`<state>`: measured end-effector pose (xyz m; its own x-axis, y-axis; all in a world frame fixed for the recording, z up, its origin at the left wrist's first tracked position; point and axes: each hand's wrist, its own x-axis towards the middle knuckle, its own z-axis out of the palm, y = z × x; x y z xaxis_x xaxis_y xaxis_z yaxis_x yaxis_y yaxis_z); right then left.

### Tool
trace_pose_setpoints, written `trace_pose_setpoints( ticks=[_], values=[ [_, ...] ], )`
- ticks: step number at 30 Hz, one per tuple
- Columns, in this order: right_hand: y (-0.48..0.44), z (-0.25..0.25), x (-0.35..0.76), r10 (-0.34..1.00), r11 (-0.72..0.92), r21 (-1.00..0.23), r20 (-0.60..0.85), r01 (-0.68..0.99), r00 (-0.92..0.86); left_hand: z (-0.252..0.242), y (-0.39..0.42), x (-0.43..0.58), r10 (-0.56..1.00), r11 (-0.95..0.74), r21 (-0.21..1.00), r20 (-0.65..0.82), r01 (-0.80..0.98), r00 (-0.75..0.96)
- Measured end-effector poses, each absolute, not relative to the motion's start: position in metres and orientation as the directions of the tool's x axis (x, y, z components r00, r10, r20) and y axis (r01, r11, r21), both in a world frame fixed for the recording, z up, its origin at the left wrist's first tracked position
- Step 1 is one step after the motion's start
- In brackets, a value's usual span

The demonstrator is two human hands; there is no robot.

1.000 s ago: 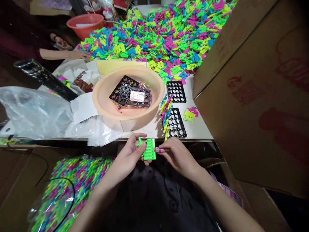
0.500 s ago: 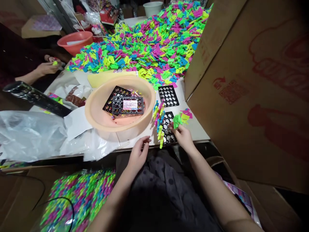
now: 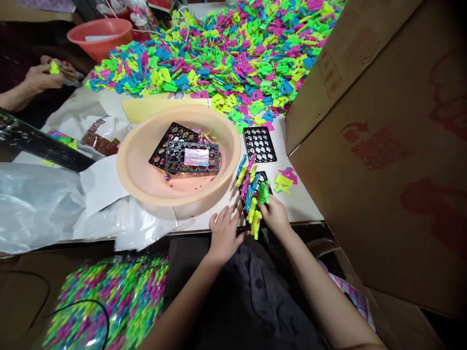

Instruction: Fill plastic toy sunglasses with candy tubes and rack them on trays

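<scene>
My right hand [image 3: 276,214] pinches a bright green plastic piece [image 3: 263,193] at the right side of a black perforated tray [image 3: 263,178]. Yellow, pink and blue plastic pieces [image 3: 249,191] stand in rows on that tray and hide much of it. On the tray's left, my left hand [image 3: 225,235] rests at the table's front edge, its fingers spread and nothing in them. Behind lies a second black perforated tray [image 3: 260,144] with no pieces standing on it. Loose yellow and pink pieces [image 3: 283,182] lie to the right of my right hand.
A peach basin [image 3: 126,180] holds more black trays [image 3: 175,158] and small colourful bits. Loose plastic pieces form a large heap [image 3: 226,58] at the back. A tall cardboard box [image 3: 365,194] borders the right. Plastic bags [image 3: 40,209] lie left; another person's hands [image 3: 47,75] work beyond.
My right hand has brought the green piece left and down to the row of standing pieces. My left hand has moved right, towards the tray, and its fingers have spread. The view has shifted slightly.
</scene>
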<state>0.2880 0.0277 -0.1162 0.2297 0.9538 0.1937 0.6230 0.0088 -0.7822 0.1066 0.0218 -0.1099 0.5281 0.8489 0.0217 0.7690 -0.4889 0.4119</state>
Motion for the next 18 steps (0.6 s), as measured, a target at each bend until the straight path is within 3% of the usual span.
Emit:
trace_pose_setpoints(
  ticks=[10, 18],
  values=[
    [0.0271, -0.1187, 0.2905, 0.938, -0.05, -0.77, 0.182, 0.636, 0.294, -0.117, 0.0235, 0.1109, 0.87, -0.457, 0.419, 0.028, 0.785, 0.492],
    [0.024, -0.1167, 0.2883, 0.947, 0.064, -0.745, 0.256, 0.664, 0.195, -0.1143, 0.0236, 0.1111, 0.866, -0.476, 0.421, 0.074, 0.772, 0.494]
  ],
)
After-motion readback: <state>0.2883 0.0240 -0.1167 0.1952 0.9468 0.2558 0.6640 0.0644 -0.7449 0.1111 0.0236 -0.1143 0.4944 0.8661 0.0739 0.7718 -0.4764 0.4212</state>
